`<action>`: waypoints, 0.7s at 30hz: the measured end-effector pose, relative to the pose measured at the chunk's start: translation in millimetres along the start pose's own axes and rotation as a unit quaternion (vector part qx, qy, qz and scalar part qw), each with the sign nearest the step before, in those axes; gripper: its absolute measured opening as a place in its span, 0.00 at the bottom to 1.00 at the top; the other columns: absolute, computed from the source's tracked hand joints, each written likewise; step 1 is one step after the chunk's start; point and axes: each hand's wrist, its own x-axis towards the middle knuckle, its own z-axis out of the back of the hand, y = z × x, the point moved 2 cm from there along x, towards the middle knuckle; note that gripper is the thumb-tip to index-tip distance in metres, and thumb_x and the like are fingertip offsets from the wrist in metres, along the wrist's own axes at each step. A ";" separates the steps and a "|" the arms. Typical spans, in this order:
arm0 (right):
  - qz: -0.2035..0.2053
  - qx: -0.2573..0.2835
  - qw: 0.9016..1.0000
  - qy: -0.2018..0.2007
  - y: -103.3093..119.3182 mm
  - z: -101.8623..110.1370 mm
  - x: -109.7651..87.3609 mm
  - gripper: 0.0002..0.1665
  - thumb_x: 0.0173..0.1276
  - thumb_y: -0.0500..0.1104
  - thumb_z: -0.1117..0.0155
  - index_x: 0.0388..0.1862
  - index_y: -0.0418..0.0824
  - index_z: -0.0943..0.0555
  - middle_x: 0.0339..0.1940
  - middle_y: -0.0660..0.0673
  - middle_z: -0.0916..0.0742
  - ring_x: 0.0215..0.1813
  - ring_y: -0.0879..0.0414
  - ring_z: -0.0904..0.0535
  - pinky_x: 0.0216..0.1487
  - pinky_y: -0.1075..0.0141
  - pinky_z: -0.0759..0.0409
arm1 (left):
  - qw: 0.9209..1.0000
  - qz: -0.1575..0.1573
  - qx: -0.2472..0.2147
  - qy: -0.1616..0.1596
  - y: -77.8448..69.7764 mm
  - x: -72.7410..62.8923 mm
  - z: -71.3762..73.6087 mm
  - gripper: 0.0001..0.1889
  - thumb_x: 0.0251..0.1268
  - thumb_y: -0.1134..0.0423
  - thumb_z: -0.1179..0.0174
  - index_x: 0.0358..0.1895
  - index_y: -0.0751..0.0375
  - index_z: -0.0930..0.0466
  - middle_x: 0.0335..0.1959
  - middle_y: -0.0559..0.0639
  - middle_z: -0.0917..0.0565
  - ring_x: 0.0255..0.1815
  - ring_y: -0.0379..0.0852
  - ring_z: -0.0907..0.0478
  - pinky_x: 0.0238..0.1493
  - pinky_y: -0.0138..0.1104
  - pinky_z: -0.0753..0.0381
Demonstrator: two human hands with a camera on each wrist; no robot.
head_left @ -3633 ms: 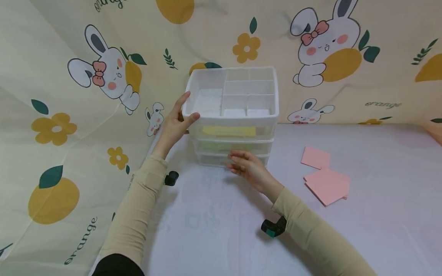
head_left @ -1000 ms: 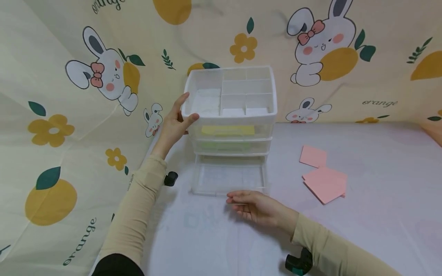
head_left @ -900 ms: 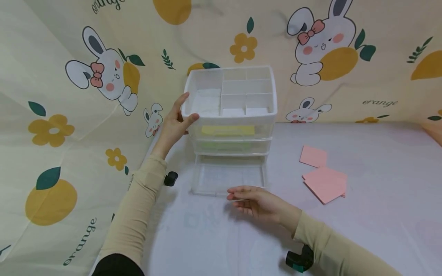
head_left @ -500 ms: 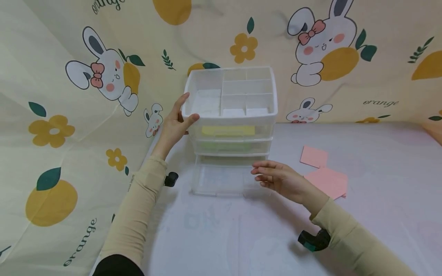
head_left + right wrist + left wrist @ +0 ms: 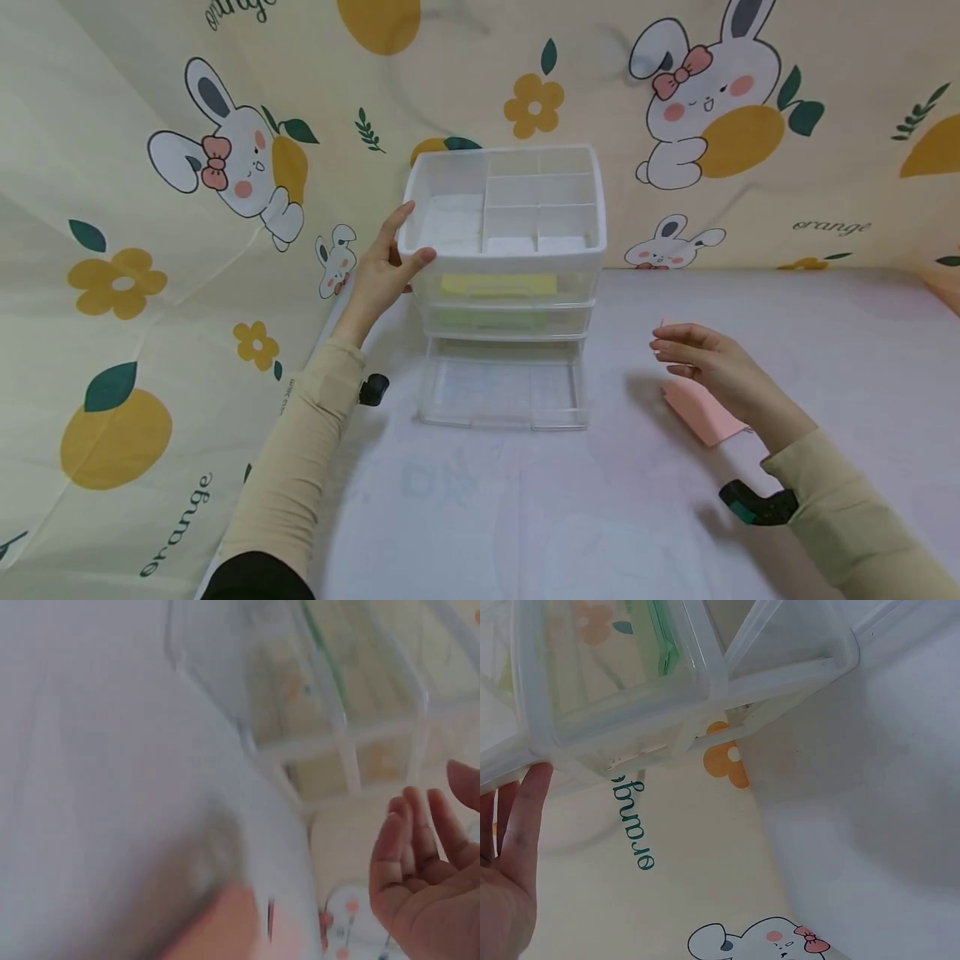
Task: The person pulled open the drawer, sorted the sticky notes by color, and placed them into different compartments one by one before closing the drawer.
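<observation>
A white storage box (image 5: 501, 263) with clear drawers stands against the backdrop, a divided tray on top. My left hand (image 5: 381, 279) grips its left front corner, thumb at the rim and fingers along the side. Its bottom drawer (image 5: 501, 417) is pulled out and bare inside. Through the closed fronts above show something yellow (image 5: 498, 286) and something green (image 5: 491, 318). Over the pink paper sheets (image 5: 703, 414) on the right hovers my right hand (image 5: 712, 360), fingers loosely bent with nothing in them, hiding part of the sheets. In the right wrist view its palm and fingers (image 5: 409, 847) show no object.
A white cloth covers the table (image 5: 480, 517). Behind and to the left rises a printed fabric backdrop (image 5: 450, 75) with rabbits and oranges. A black wrist camera (image 5: 757, 504) hangs below the right sleeve, another (image 5: 372, 389) near the left wrist.
The bottom drawer was closed at first and now stands pulled out. My right hand has left its front edge and moved right, over the pink paper sheets. The left hand keeps its place.
</observation>
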 end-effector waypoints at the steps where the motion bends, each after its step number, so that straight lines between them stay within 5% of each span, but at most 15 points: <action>1: -0.005 -0.037 0.999 -0.006 -2.7 5.6 -1.6 0.17 0.72 0.49 0.48 0.56 0.46 0.30 0.46 0.66 0.21 0.48 0.73 0.23 0.49 0.78 0.24 | 1.000 0.001 0.000 0.000 -0.1 0.0 -0.1 0.38 0.45 0.29 0.43 0.63 0.11 0.49 0.26 0.49 0.37 0.27 0.45 0.35 0.27 0.32 0.20; 6: -0.050 -0.174 0.983 -0.013 -15.1 26.9 -8.0 0.32 0.71 0.57 0.51 0.65 0.37 0.37 0.54 0.57 0.25 0.48 0.74 0.26 0.49 0.77 0.26 | 1.000 0.003 0.002 0.002 -0.4 -0.4 -0.4 0.38 0.45 0.29 0.44 0.64 0.12 0.49 0.26 0.49 0.37 0.28 0.44 0.34 0.28 0.33 0.20; 10: -0.073 -0.236 0.969 0.000 -23.6 37.1 -12.2 0.37 0.72 0.57 0.52 0.67 0.33 0.40 0.63 0.36 0.30 0.58 0.52 0.28 0.54 0.58 0.26 | 1.000 0.004 0.003 0.002 0.3 -0.4 -0.5 0.39 0.45 0.29 0.44 0.65 0.14 0.49 0.26 0.49 0.37 0.28 0.44 0.35 0.28 0.33 0.20; 14: -0.095 -0.263 0.960 0.007 -33.5 43.6 -14.5 0.40 0.70 0.57 0.49 0.68 0.30 0.43 0.65 0.27 0.35 0.62 0.33 0.37 0.53 0.44 0.30 | 1.000 0.008 0.000 0.004 0.8 -0.1 -0.3 0.39 0.45 0.30 0.44 0.65 0.14 0.49 0.27 0.49 0.36 0.29 0.43 0.34 0.28 0.32 0.20; 21: -0.111 -0.318 0.942 0.012 -47.6 47.7 -12.6 0.40 0.65 0.53 0.42 0.64 0.27 0.40 0.58 0.25 0.32 0.54 0.35 0.36 0.49 0.47 0.30 | 1.000 0.014 -0.003 0.008 1.2 0.5 -0.8 0.40 0.44 0.29 0.44 0.65 0.14 0.49 0.29 0.49 0.35 0.31 0.44 0.34 0.29 0.32 0.21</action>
